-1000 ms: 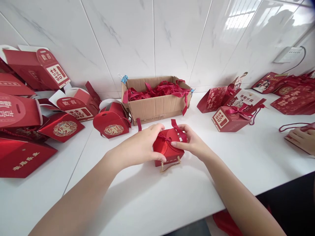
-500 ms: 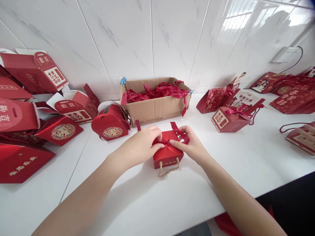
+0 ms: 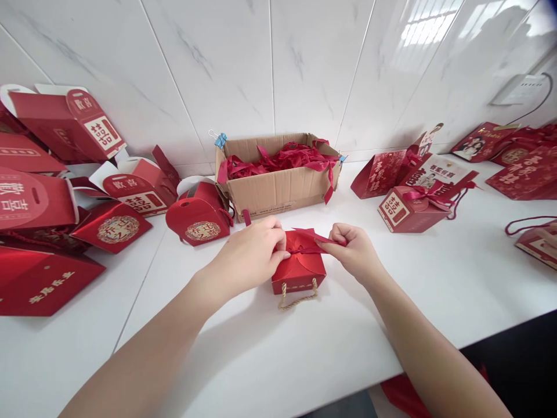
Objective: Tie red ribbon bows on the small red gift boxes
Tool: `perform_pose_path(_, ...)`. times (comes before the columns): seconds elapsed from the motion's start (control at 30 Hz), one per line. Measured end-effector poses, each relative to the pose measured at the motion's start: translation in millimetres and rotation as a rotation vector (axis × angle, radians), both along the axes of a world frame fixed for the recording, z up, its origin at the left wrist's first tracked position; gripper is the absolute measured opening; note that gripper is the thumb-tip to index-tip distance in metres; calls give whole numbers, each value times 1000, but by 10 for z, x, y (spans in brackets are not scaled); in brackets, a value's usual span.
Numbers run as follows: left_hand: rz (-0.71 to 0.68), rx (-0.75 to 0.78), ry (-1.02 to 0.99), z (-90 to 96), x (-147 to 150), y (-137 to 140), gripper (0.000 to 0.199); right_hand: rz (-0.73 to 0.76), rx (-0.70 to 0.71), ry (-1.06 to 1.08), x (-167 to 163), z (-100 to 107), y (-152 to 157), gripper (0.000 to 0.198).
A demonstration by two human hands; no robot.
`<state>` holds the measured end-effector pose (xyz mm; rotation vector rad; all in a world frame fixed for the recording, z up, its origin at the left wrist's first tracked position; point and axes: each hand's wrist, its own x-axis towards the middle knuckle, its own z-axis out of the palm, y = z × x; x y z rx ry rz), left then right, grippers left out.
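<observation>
Between the two hands sits the box (image 3: 299, 268), flat on the counter (image 3: 348, 331), with a ribbon (image 3: 314, 240) across its lid. From the lower left, one forearm slants up to the left hand (image 3: 256, 248), which lies back-up against the box's left side, wrist low, fingers bent; its thumb and forefinger pinch the ribbon beside the knot. One ribbon end pokes up just behind its knuckles. From the lower right, the other forearm rises to the right hand (image 3: 351, 248), held off the box's right edge, fingers curled into the palm and thumb pressed on top, gripping the ribbon, which runs taut from the knot.

Nearer the person than both hands, the cord handle (image 3: 299, 303) hangs down the box's front onto the counter. Beyond the left hand, toward the wall, stands a carton (image 3: 278, 194) heaped with loose ribbons (image 3: 289, 160). Well to the right hand's right is a bow-tied box (image 3: 413, 212).
</observation>
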<state>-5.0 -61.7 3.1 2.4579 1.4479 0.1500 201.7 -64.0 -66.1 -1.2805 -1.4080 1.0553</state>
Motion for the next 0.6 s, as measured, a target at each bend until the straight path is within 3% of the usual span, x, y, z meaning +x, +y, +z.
perform_pose_path(0.23, 12, -32, -32, 12, -77, 45, 22, 9, -88, -80, 48, 55, 14, 43)
perform_pose_path(0.4, 22, -60, -71, 15, -87, 41, 23, -237, -145, -221, 244, -77, 150, 29)
perform_pose_path(0.53, 5, -66, -81, 6, -69, 33, 22, -424, 142, -407, 334, -145, 195, 55)
perform_pose_path(0.6, -5, -55, -74, -1, -56, 27, 22, -338, 304, -397, 302, -111, 161, 47)
